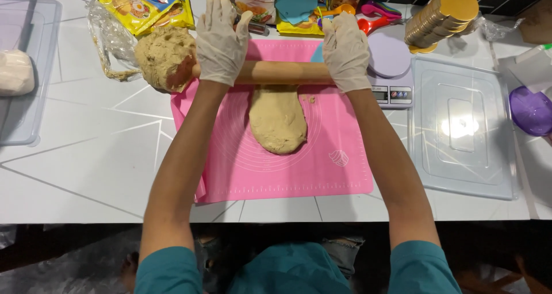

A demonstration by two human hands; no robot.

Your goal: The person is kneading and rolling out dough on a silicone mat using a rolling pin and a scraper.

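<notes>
My two white-gloved hands press flat on a long wooden rolling pin (276, 72), left hand (221, 41) and right hand (347, 51), fingers spread wide over it, not curled round. The pin lies across the far edge of one pink silicone mat (322, 162) at the worktop's (86, 156) middle. One flattened oval of tan dough (278, 120) lies on the mat just below the pin. I judge even pressure from both palms keeps its thickness uniform. One rough dough ball (164, 55) sits at the mat's far left corner.
</notes>
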